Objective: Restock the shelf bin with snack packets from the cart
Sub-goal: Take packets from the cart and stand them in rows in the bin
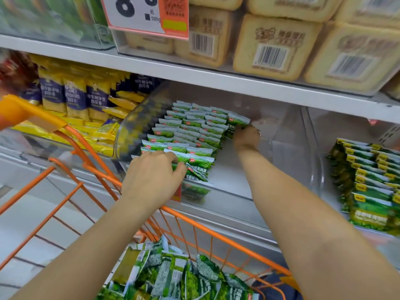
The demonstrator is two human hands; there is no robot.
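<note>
A clear plastic shelf bin (287, 135) on the middle shelf holds neat rows of small green snack packets (190, 128) along its left side. My left hand (153, 174) rests on the front packets, fingers curled over their tops. Deep in the bin, my right hand (246, 137) pinches several green packets (237, 124) at the right end of a back row. The bin's right half is bare. Below, the orange wire cart (216, 232) holds a loose heap of green packets (173, 276).
Yellow and blue packets (73, 98) fill the bin on the left. Green packets with yellow labels (368, 180) fill the bin on the right. The upper shelf carries beige packaged biscuits (275, 46) and a price sign (140, 14). The cart's orange handle (19, 111) juts in at left.
</note>
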